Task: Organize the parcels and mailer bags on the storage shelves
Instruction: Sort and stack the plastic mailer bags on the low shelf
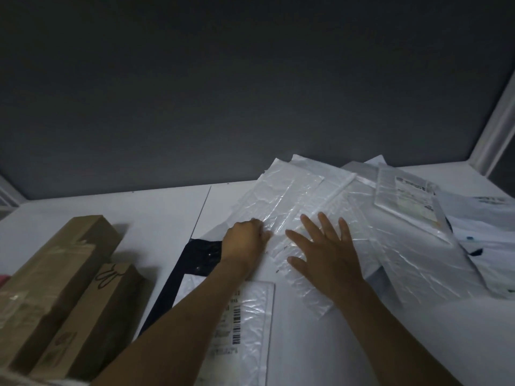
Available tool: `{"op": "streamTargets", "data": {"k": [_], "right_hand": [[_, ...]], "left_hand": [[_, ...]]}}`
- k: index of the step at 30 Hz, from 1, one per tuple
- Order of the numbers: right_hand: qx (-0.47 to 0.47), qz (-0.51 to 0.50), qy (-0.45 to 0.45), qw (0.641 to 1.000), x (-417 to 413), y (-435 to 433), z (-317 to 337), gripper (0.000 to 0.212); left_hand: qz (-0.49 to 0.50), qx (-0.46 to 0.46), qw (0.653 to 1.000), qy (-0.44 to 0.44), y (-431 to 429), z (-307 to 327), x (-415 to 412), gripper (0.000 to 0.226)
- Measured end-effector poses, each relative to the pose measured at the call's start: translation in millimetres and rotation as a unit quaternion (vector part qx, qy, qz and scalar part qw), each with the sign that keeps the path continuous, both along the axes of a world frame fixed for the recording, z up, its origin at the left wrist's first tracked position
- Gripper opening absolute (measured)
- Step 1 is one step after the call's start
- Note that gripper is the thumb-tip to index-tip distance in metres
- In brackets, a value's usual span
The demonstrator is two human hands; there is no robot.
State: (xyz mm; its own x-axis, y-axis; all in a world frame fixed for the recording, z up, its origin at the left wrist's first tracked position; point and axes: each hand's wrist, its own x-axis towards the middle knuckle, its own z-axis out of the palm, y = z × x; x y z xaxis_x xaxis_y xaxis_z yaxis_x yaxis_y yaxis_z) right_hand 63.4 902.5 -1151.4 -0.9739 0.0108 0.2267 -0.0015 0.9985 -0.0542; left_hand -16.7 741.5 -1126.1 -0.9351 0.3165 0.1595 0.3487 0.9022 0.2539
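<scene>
A pile of white mailer bags (301, 190) lies on the white shelf (156, 207), spreading from the middle to the right. My left hand (245, 243) has its fingers curled on the left edge of the top white mailer bag. My right hand (326, 246) lies flat on the same bag with its fingers spread. A black mailer bag (200, 254) sticks out beneath, under my left wrist. A labelled white mailer bag (250, 316) with barcodes lies nearer to me, partly covered by my left forearm.
Two long brown cardboard parcels (64, 263) lie side by side at the left. More labelled mailer bags (407, 196) and a printed white bag (490, 240) lie at the right. A dark back wall (250, 93) closes the shelf; a pale upright post (496, 129) stands at the right.
</scene>
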Motion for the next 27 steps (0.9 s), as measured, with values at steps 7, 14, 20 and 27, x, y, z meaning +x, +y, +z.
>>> {"op": "streamTargets", "data": {"k": [7, 14, 20, 27], "right_hand": [[0.007, -0.017, 0.000, 1.000, 7.8, 8.3, -4.8, 0.059], [-0.004, -0.013, -0.058, 0.998, 13.0, 12.0, -2.7, 0.071], [-0.204, 0.029, -0.029, 0.978, 18.1, -4.0, 32.7, 0.088], [-0.554, -0.008, 0.068, 0.829, 53.3, -33.5, 113.1, 0.059]], "left_hand": [[-0.029, 0.005, 0.999, 0.032, 7.4, -7.7, 11.0, 0.025], [-0.001, 0.260, 0.961, 0.092, 2.1, 16.3, 10.3, 0.020], [0.041, 0.538, 0.838, 0.083, 7.1, 71.9, 18.4, 0.013], [0.013, 0.630, 0.773, -0.074, -12.8, 111.5, 80.1, 0.031]]}}
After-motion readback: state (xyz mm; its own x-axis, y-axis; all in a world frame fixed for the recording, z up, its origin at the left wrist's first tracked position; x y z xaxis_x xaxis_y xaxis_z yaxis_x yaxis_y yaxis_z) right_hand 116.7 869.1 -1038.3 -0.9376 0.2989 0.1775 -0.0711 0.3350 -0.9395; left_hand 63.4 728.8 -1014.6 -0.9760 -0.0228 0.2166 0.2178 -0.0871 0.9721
